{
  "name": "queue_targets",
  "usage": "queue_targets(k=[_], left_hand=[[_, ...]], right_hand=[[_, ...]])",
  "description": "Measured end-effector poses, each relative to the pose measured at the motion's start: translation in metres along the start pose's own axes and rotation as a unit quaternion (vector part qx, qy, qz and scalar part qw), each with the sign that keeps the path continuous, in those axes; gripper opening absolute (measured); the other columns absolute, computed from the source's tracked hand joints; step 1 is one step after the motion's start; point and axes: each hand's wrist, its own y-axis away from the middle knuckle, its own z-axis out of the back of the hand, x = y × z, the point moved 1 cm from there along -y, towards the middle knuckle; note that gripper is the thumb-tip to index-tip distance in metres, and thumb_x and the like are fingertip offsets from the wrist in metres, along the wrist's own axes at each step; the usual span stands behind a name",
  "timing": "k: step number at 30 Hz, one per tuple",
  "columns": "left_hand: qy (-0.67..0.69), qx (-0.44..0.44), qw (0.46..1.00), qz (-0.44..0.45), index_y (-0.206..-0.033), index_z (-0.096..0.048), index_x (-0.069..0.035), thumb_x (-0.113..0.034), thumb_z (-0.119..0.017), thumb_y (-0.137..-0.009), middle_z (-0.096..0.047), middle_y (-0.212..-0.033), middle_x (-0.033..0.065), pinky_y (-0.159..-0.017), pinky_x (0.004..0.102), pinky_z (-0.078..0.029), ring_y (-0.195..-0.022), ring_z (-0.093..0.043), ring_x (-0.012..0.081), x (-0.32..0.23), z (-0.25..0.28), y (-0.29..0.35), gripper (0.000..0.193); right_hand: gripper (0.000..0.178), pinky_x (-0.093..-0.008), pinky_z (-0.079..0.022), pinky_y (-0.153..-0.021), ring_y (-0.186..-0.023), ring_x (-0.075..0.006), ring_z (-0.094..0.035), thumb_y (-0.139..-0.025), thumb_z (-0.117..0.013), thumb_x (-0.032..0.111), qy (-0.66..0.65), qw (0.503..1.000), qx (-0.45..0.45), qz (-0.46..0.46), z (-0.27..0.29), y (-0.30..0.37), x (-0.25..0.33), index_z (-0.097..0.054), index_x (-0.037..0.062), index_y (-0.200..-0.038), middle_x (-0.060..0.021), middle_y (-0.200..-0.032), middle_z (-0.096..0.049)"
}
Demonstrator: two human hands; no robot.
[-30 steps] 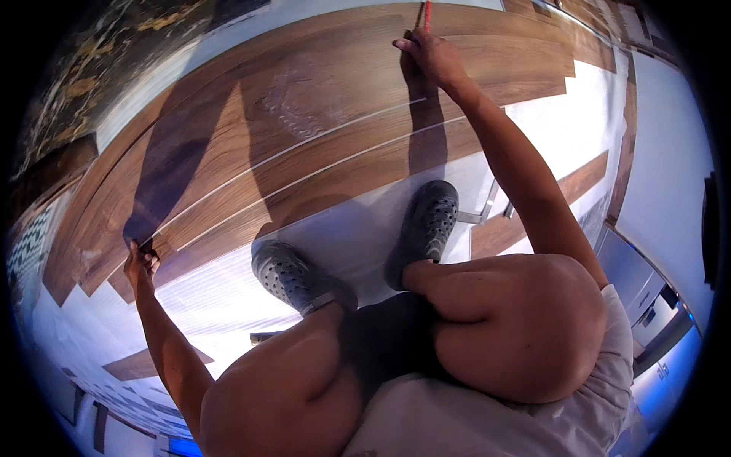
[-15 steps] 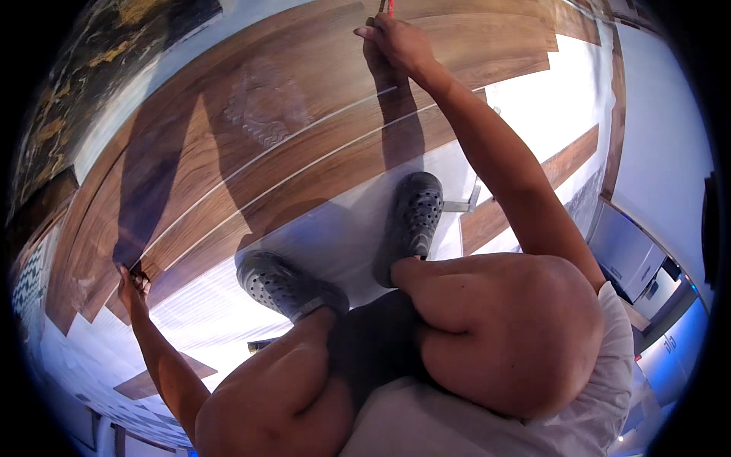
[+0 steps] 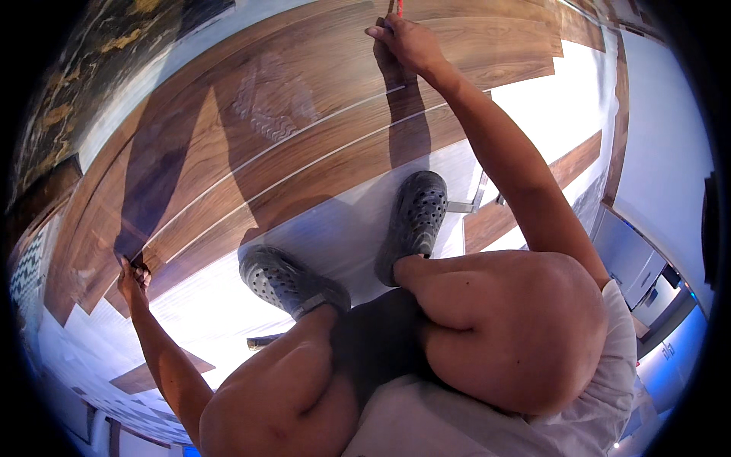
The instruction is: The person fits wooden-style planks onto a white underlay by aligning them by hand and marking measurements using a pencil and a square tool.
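Note:
Wood-look floor planks [image 3: 327,160] lie in rows ahead of me, with pale gaps between some of them. My left hand [image 3: 135,278] is closed by the planks' left ends, its fingers curled; what it grips, if anything, is lost in dark shadow. Far ahead, my right hand [image 3: 415,47] reaches over the planks with its fingers closed on a thin red object [image 3: 400,9]. Only a short piece of that object shows at the top edge, so its kind is hidden.
My feet in grey clogs [image 3: 421,213] rest on the pale floor beside the planks. A metal square [image 3: 466,206] lies right of them. Loose plank pieces [image 3: 152,375] are at the lower left and right. Black-and-gold marbled panelling [image 3: 84,84] stands at the far left.
The view has shifted slightly. Both hands keep nearly the same places and grips over the planks.

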Motion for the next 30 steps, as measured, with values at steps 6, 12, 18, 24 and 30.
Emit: queue_targets(k=[6,12,18,24,30], left_hand=[[-0.001,0.004,1.0,0.03,-0.078,-0.052,-0.012,-0.047,-0.065,-0.093,-0.046,-0.056,-0.0011,-0.046,0.0248,-0.036,-0.046,-0.042,0.0105,-0.002,-0.004,0.001,0.04],[-0.019,-0.012,1.0,-0.008,-0.104,-0.064,-0.001,-0.035,-0.065,-0.096,-0.066,-0.082,0.0094,-0.054,0.0281,-0.051,-0.063,-0.06,0.0166,0.009,0.01,0.001,0.035],[0.021,0.017,1.0,0.0,-0.086,-0.057,-0.002,-0.041,-0.067,-0.094,-0.054,-0.058,0.0081,-0.037,0.0313,-0.042,-0.043,-0.053,0.017,-0.008,-0.017,0.012,0.041],[-0.021,-0.068,0.997,-0.044,-0.087,-0.057,0.0,-0.042,-0.074,-0.088,-0.057,-0.059,0.0082,-0.039,0.0299,-0.05,-0.046,-0.058,0.0186,-0.005,-0.023,0.031,0.045],[-0.233,-0.072,0.968,-0.06,-0.087,-0.061,0.003,-0.043,-0.074,-0.086,-0.06,-0.059,0.0102,-0.044,0.0356,-0.051,-0.049,-0.062,0.023,-0.026,-0.015,0.017,0.048]], right_hand=[[0.051,-0.0508,-0.05,-0.078,-0.091,-0.0414,-0.066,-0.095,-0.052,0.056,-0.003,1.0,0.015,-0.004,-0.004,-0.002,-0.008,-0.062,0.0058,-0.097,-0.0203,-0.092,-0.07],[0.048,-0.0536,-0.049,-0.08,-0.092,-0.0454,-0.065,-0.098,-0.05,0.05,-0.018,0.999,0.043,0.014,-0.036,-0.019,-0.029,-0.058,0.0051,-0.113,-0.0265,-0.095,-0.068],[0.056,-0.0523,-0.049,-0.08,-0.098,-0.0463,-0.064,-0.096,-0.049,0.058,-0.027,0.999,-0.007,0.042,-0.03,-0.017,-0.036,-0.061,0.0079,-0.116,-0.0269,-0.101,-0.068],[0.057,-0.0494,-0.05,-0.078,-0.096,-0.0449,-0.065,-0.093,-0.053,0.06,-0.006,1.0,0.0,0.031,-0.035,-0.024,-0.038,-0.059,0.0059,-0.11,-0.0263,-0.098,-0.068],[0.041,-0.0486,-0.051,-0.078,-0.092,-0.0418,-0.067,-0.096,-0.057,0.041,-0.01,0.999,-0.012,0.03,-0.006,0.003,-0.019,-0.056,0.0081,-0.121,-0.0249,-0.099,-0.068]])
